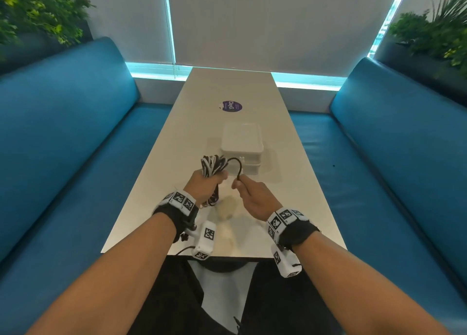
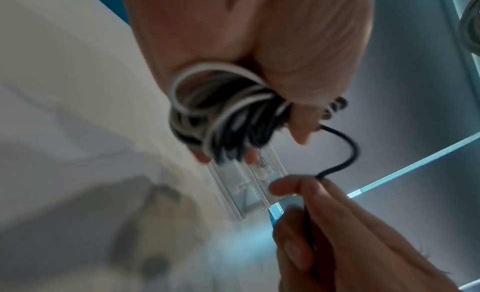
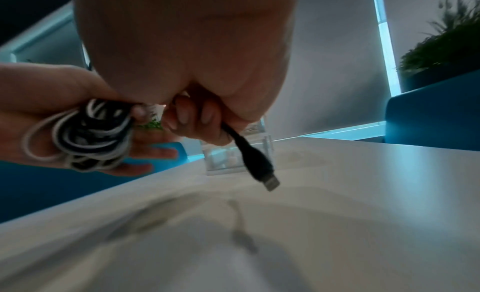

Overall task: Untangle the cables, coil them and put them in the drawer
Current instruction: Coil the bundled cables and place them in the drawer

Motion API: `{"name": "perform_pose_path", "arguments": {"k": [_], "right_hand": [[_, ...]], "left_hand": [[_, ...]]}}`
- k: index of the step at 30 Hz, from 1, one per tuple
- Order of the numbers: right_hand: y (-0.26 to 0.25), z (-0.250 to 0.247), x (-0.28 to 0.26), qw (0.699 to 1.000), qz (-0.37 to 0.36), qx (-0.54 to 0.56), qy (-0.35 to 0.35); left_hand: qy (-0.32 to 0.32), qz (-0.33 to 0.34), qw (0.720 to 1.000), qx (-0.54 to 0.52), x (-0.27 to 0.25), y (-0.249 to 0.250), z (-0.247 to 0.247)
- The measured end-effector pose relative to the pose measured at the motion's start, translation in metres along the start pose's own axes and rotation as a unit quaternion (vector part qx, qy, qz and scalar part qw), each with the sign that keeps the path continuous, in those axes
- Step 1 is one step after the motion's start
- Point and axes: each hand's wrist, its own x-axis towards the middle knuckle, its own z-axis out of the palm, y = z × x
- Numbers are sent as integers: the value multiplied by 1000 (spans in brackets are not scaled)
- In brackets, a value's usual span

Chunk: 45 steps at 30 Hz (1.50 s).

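Above the table (image 1: 192, 122) — left hand (image 1: 206, 186) round half-hidden cable coil (image 1: 213, 166), right hand (image 1: 255, 198) pinching its black end (image 3: 255, 165).

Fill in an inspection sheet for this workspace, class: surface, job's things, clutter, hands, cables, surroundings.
Surface: pale table, purple sticker at the far end.
Job's things: clear drawer box behind the hands, shut as far as can be seen.
Clutter: nothing seen.
Hands: left hand grips the cable bundle; right hand pinches the black cable near its plug.
Cables: black and white, bundled; the black cable arcs between the hands.
Surroundings: blue benches, plants, window blinds.
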Motion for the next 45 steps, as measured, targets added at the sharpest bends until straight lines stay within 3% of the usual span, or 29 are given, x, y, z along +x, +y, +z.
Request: {"name": "perform_pose_path", "arguments": {"k": [6, 9, 17, 22, 26, 30, 34, 38, 42, 45], "right_hand": [[-20, 5, 6, 990, 53, -39, -126], [-16, 6, 3, 984, 73, -54, -151], [-14, 1, -3, 989, 81, -37, -121], [-15, 8, -4, 992, 51, -39, -108], [-17, 12, -6, 994, 54, -19, -97], [-6, 12, -9, 991, 88, -5, -105], [2, 7, -16, 981, 105, 29, -159], [4, 3, -19, 958, 153, 172, -170], [-4, -1, -10, 914, 201, 306, -174], [-4, -5, -5, 921, 181, 286, -194]], "left_hand": [[-102, -10, 979, -178, -16, 10, 18], [-94, 1, 988, -122, -22, 21, 21], [-31, -2, 999, -21, -20, 20, 14], [41, -26, 993, -110, -18, 17, 14], [18, -24, 975, -222, -19, 19, 10], [-15, -20, 973, -229, -19, 23, 3], [-7, -9, 991, -137, -17, 24, -4], [-58, 15, 997, 44, -14, 17, -13], [-143, 28, 961, 236, -18, 13, -10], [-212, 45, 931, 295, -26, 8, -4]]}}
